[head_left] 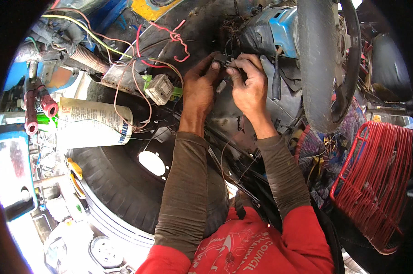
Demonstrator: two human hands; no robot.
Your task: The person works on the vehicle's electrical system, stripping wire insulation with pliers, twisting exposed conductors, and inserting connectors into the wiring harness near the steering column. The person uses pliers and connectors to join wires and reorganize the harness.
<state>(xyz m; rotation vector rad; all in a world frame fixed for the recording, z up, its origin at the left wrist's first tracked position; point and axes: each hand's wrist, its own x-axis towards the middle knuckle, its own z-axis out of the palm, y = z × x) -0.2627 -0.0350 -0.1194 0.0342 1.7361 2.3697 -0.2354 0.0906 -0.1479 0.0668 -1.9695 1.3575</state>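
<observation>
Both my hands are together at the upper middle, under the blue-housed steering column (pixel 281 32). My left hand (pixel 198 91) pinches a small dark block (pixel 221 58) between thumb and fingers. Right beside it, my right hand (pixel 249 86) is closed, thumb against curled fingers, at the other side of that block. What its fingertips grip is too small to make out. Thin dark wires run up behind the fingertips. A pale square connector (pixel 160 89) with green parts hangs left of my left wrist, among loose wires.
Loose pink-red wire (pixel 181 41) hangs at the upper left. A white printed plastic container (pixel 94 122) lies above a large black tyre (pixel 119 182). The steering wheel (pixel 318 64) rises right of my hands. A dark-handled lever (pixel 276 80) and red corded seat (pixel 373 182) are also there.
</observation>
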